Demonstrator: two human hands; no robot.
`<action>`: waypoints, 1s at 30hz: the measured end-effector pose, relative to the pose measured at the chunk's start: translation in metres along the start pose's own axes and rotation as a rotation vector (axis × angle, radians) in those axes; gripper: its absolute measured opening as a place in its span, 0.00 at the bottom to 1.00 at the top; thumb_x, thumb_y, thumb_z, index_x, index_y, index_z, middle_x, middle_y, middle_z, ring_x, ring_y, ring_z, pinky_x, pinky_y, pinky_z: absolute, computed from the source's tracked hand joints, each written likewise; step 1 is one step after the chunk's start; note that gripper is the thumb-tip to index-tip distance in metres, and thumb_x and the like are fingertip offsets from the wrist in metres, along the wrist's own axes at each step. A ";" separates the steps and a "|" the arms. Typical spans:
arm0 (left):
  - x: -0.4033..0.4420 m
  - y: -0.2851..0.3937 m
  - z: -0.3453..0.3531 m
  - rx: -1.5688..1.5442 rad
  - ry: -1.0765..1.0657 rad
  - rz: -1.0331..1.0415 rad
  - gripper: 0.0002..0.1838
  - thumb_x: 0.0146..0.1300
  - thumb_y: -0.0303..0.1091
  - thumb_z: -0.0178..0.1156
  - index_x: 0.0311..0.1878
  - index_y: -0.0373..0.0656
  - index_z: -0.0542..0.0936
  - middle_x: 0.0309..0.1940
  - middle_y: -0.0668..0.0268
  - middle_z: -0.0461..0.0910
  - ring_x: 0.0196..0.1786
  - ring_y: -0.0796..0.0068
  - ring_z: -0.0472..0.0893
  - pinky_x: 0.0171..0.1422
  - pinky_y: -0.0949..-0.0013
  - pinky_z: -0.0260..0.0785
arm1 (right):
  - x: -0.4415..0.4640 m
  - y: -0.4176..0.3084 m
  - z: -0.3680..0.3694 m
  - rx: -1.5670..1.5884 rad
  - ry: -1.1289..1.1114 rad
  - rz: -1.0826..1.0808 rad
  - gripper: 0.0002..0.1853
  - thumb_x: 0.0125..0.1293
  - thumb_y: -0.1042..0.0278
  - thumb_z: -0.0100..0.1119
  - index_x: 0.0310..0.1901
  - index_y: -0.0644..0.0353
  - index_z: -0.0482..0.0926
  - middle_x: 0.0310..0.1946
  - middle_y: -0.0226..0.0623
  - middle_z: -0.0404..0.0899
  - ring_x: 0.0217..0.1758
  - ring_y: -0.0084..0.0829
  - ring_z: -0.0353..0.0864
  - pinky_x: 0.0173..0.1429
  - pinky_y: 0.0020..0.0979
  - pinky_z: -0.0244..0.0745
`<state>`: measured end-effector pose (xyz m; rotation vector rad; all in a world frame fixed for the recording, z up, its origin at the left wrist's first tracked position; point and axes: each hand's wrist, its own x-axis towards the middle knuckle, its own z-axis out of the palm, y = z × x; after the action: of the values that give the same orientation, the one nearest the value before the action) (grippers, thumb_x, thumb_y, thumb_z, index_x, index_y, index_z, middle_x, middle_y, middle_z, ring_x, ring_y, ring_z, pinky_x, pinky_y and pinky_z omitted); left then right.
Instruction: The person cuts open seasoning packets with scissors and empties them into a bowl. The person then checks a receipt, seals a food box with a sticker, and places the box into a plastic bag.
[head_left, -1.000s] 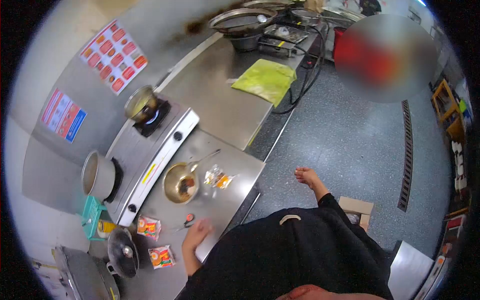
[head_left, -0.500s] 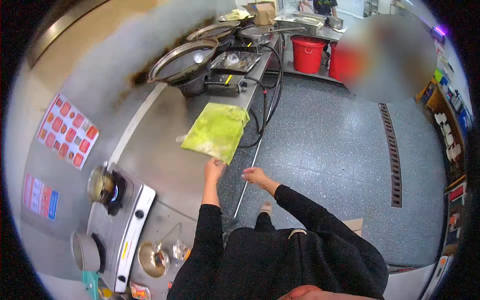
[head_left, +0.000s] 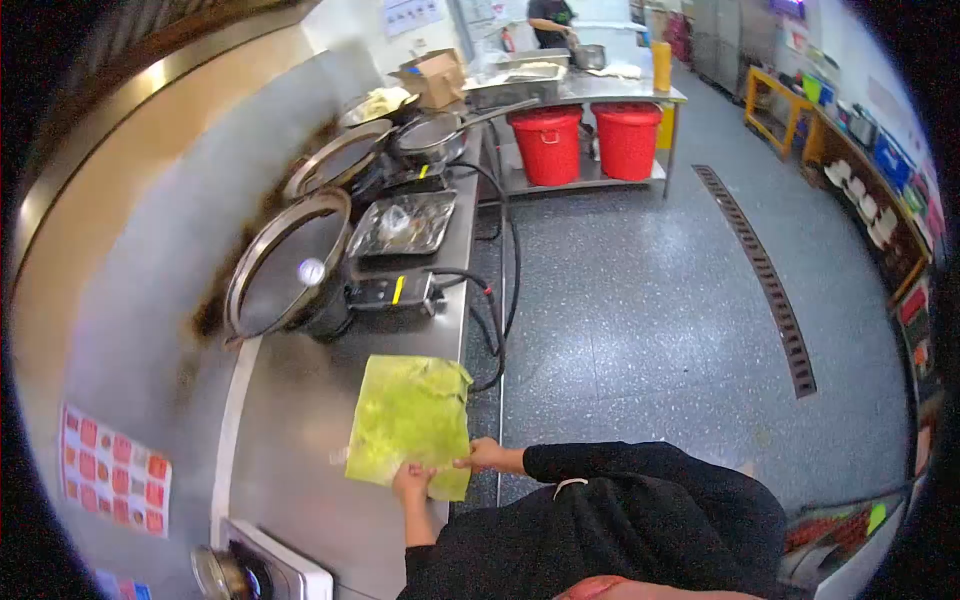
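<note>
A yellow-green cloth, blotchy and slightly wrinkled at its far right corner, is spread over the steel counter. My left hand is closed on the cloth's near edge, fingers pinching it from above. Close by on the right, my right hand pinches the same cloth near its right edge, just over the counter's front edge. The exact fingertip grip is small and partly blurred.
Large round pans and a metal tray stand farther along the counter, with black hoses hanging at its edge. A gas stove sits at lower left. Two red bins and a person are at the back.
The view has swung toward the back of the room, and the cloth appears lower. My right hand, apart from the cloth earlier, has come in beside my left and now holds it.
</note>
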<state>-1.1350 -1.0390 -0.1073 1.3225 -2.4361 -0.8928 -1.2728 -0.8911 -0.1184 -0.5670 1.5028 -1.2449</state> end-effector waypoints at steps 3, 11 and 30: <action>-0.007 0.025 -0.012 0.053 -0.008 -0.037 0.18 0.29 0.28 0.73 0.24 0.40 0.74 0.19 0.68 0.75 0.23 0.77 0.73 0.28 0.73 0.67 | 0.009 -0.003 -0.011 -0.258 -0.002 0.047 0.15 0.48 0.59 0.66 0.26 0.63 0.75 0.20 0.36 0.77 0.22 0.26 0.76 0.24 0.28 0.69; 0.042 0.008 -0.011 0.478 -0.381 0.039 0.19 0.31 0.34 0.71 0.30 0.38 0.78 0.28 0.58 0.79 0.30 0.68 0.78 0.36 0.69 0.70 | -0.019 0.039 -0.132 -0.076 -0.203 -0.070 0.14 0.48 0.68 0.62 0.38 0.61 0.76 0.25 0.33 0.77 0.25 0.22 0.75 0.27 0.26 0.71; -0.229 0.796 0.303 -0.949 -1.191 1.408 0.20 0.44 0.41 0.66 0.42 0.47 0.77 0.43 0.63 0.72 0.46 0.66 0.70 0.51 0.62 0.62 | -0.715 0.024 -0.528 0.285 1.552 -0.727 0.07 0.57 0.65 0.56 0.31 0.58 0.73 0.25 0.26 0.71 0.30 0.18 0.69 0.37 0.22 0.65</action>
<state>-1.6872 -0.4045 0.1582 -1.4160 -1.9536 -2.0021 -1.5085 -0.0639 0.1053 0.2481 2.3037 -2.7502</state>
